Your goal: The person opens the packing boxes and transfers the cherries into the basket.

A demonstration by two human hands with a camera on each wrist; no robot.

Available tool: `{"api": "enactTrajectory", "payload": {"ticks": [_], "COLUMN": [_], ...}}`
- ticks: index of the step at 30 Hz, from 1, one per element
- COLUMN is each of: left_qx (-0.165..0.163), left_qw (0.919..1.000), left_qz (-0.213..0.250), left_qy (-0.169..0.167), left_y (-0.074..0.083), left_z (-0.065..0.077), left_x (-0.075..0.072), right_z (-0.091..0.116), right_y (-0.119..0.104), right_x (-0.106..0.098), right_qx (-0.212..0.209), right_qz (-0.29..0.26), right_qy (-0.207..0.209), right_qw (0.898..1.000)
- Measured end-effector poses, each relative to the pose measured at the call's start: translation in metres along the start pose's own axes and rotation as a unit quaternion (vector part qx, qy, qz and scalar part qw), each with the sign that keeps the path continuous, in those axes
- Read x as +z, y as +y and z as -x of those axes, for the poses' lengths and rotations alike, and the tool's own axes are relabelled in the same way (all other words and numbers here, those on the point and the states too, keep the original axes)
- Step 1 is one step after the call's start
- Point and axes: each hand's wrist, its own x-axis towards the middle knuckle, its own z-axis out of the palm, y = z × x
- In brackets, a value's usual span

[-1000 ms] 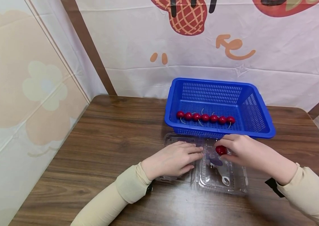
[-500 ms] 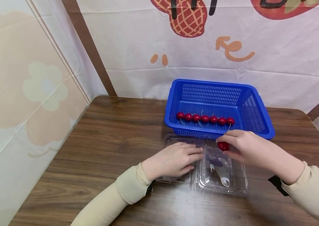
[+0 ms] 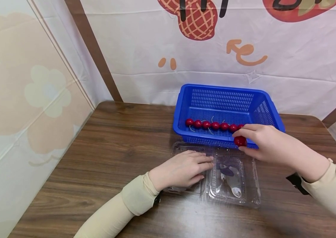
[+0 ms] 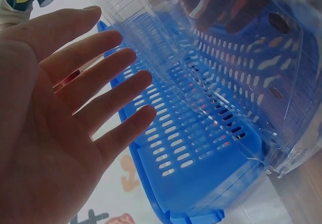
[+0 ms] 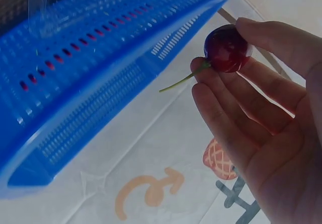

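My right hand (image 3: 264, 142) pinches a dark red cherry (image 3: 240, 141) between thumb and fingers, over the near right rim of the blue basket (image 3: 276, 112). The green stem of this cherry (image 5: 229, 49) sticks out past the fingers in the right wrist view. Inside the basket, a row of several red cherries (image 3: 206, 125) lies along the near side; the hand partly covers the row's right end. My left hand (image 3: 182, 168) is spread over the left half of an open clear plastic clamshell box (image 3: 230, 178), fingers extended. Whether it touches the plastic cannot be told.
The clamshell lies on the brown wooden table (image 3: 102, 158), close in front of the basket. A printed white cloth (image 3: 144, 82) hangs behind the table, and another printed cloth (image 3: 16, 99) stands along the left side.
My right hand has lifted the cherry from over the clamshell's right half and moved it away from me and slightly right, to the basket's near rim. The left hand has stayed put.
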Motion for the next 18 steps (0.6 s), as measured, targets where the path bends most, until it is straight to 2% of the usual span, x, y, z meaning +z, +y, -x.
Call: {"api": "enactTrajectory", "payload": {"ticks": [9,18], "left_qx": [0.001,-0.003], "left_qw": [1.0,1.0], "left_qz": [-0.005,-0.002], "left_qy": [-0.002,-0.006], "left_y": [0.0,0.001], "left_z": [0.0,0.0], "left_x": [0.0,-0.002], "right_z": [-0.01,-0.022], "right_y": [0.016,0.032], "right_x": [-0.006,-0.008], "right_qx": [-0.004,0.027], "right_qz": [0.014,0.018], "right_qy": [-0.007,-0.05], "right_qw": [1.0,0.998]}}
